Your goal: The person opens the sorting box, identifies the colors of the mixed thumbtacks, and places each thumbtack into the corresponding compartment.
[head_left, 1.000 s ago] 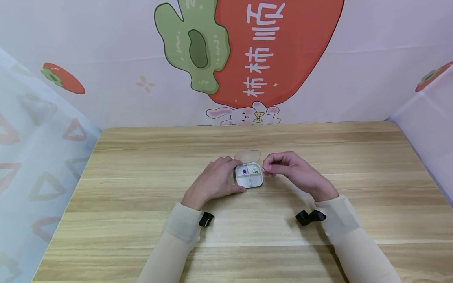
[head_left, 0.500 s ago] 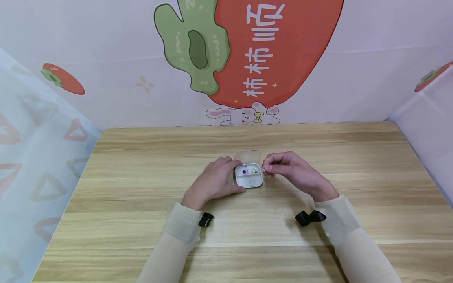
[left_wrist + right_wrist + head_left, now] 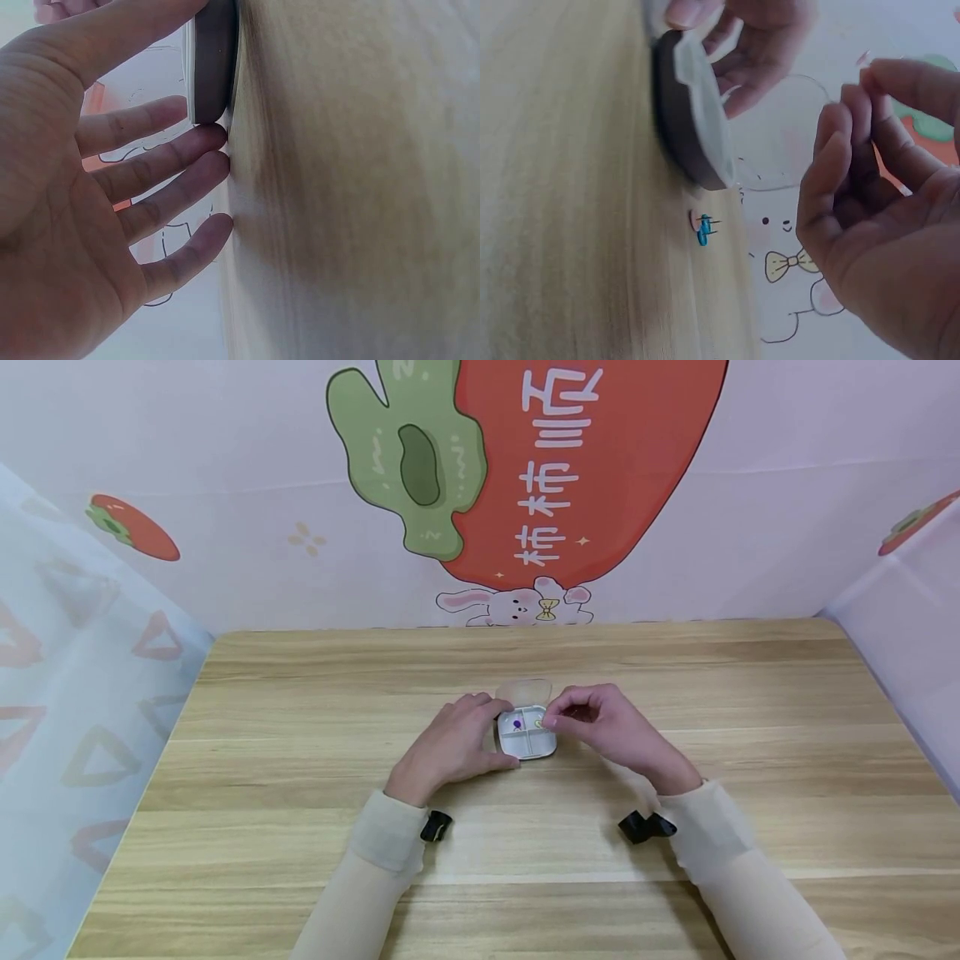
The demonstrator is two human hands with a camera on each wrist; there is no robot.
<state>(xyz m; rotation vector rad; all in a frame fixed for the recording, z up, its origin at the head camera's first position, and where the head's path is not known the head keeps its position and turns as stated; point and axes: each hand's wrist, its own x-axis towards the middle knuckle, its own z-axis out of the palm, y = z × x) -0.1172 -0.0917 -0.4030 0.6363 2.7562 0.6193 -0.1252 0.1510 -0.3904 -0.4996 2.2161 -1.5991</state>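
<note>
A small white pill box (image 3: 527, 745) with several compartments sits on the wooden table, its clear lid (image 3: 524, 692) raised at the far side. My left hand (image 3: 453, 745) holds its left side between thumb and forefinger; the other fingertips rest on the table in the left wrist view. A purple earring (image 3: 517, 724) lies in the far left compartment and a yellow one at the far right, partly covered by my right hand (image 3: 600, 718). That hand's thumb and forefinger pinch a tiny pinkish earring (image 3: 864, 58), mostly hidden, over the box's far right compartment.
Blue and pink stud earrings (image 3: 703, 229) with thin posts lie on the table by the box in the right wrist view, hidden behind my right hand in the head view. A printed cloth backdrop (image 3: 247, 552) stands behind the table's far edge.
My right hand has moved left from beside the box to over its far right compartment, fingertips still pinched. The left hand and the box have stayed in place.
</note>
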